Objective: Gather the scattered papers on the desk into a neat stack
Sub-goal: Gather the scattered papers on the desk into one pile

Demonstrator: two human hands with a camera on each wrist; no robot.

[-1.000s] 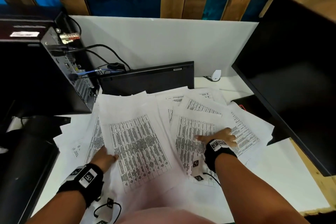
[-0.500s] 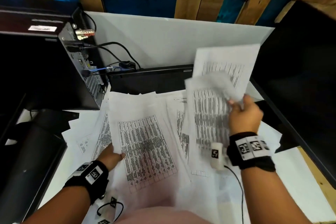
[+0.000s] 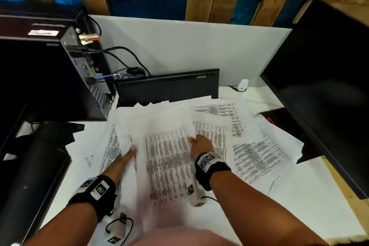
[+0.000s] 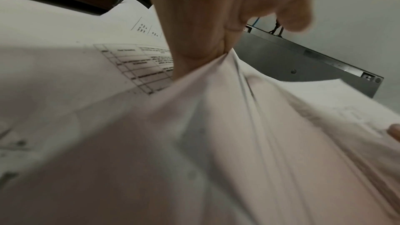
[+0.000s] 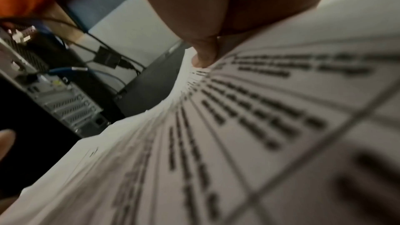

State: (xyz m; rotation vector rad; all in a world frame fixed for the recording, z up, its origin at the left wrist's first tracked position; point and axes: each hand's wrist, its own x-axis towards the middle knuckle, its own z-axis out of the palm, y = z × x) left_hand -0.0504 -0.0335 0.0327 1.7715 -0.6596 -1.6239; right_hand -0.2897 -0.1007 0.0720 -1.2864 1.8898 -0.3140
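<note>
**White sheets come down onto the middle pile**

Paper that the right hand (image 3: 201, 144) held raised half a second ago now lies on the centre pile (image 3: 167, 158), so the stack has gained a layer. This hand grips the pile's right edge, thumb on top. The left hand (image 3: 127, 156) has shifted in from the left and pinches the pile's left edge. Loose sheets (image 3: 257, 152) still fan out right of the pile, on the desk (image 3: 311, 205); more gathering seems needed.
</note>
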